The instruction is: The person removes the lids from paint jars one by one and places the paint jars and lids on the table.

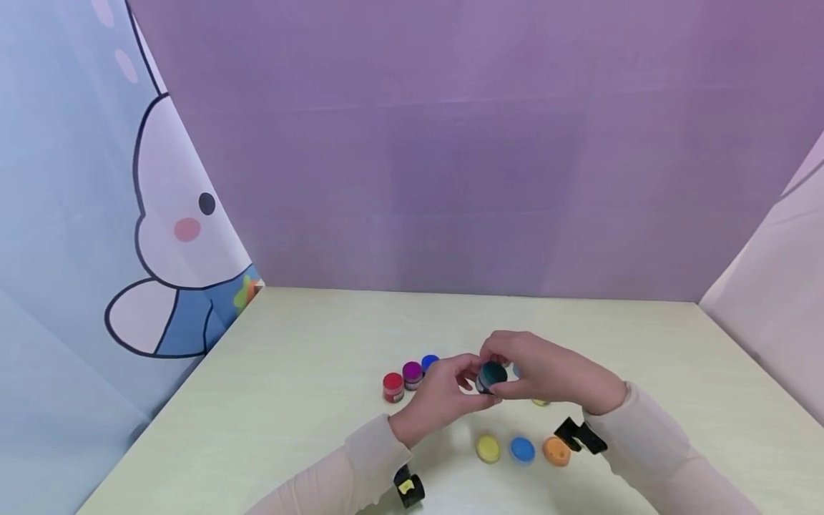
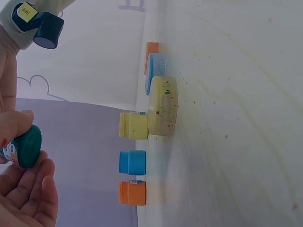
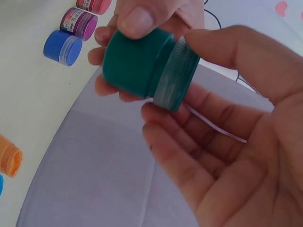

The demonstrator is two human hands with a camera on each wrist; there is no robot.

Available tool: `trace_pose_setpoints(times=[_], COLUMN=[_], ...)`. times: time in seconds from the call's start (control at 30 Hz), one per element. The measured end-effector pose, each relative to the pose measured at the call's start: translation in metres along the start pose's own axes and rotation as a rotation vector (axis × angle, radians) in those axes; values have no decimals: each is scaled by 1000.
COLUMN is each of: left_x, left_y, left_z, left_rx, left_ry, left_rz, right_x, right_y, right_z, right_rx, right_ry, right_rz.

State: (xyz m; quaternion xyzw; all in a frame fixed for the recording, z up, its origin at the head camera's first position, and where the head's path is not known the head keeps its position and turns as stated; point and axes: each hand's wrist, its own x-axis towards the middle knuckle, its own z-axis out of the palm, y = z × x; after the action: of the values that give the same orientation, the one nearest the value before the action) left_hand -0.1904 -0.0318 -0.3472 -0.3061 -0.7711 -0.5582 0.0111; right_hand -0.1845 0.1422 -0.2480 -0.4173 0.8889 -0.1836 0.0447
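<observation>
A green paint jar [image 1: 492,376] is held up above the table between both hands, tilted on its side in the right wrist view. My left hand [image 1: 440,395] grips its green body [image 3: 130,64], the thumb lying across it. My right hand [image 1: 547,370] pinches the clear-rimmed lid [image 3: 176,75] between thumb and fingertips, the lid still on the jar. Beneath the hands, a yellow lid [image 1: 488,448], a blue lid [image 1: 523,450] and an orange lid [image 1: 556,451] lie in a row near me.
Behind the lids stand a yellow jar [image 2: 133,126], a light blue jar [image 2: 132,162] and an orange jar [image 2: 132,193], lids off. Left of the hands are a red jar [image 1: 393,387], a purple jar [image 1: 413,375] and a dark blue jar [image 3: 62,48]. A purple cloth [image 1: 476,157] hangs behind the table.
</observation>
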Motion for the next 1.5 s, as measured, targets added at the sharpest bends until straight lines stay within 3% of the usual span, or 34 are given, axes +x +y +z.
trace_pose_setpoints(times=[0.33, 0.6, 0.93, 1.1, 1.3, 1.5], left_x=[1, 2, 5, 6, 7, 6], left_y=[1, -1, -3, -3, -5, -4], left_z=[-1, 0, 0, 0, -1, -1], left_rx=[15, 18, 13, 11, 6, 22], left_ry=[-1, 1, 34, 37, 34, 26], left_rz=[-13, -26, -22, -14, 1, 15], right_x=[0, -1, 1, 2, 1, -2], right_y=[1, -7, -11, -10, -7, -4], right_z=[-1, 1, 4, 4, 1, -1], right_rx=[60, -60, -37, -52, -105, -65], right_ry=[-25, 104, 150, 153, 133, 86], right_rz=[-49, 108, 230, 186, 53, -38])
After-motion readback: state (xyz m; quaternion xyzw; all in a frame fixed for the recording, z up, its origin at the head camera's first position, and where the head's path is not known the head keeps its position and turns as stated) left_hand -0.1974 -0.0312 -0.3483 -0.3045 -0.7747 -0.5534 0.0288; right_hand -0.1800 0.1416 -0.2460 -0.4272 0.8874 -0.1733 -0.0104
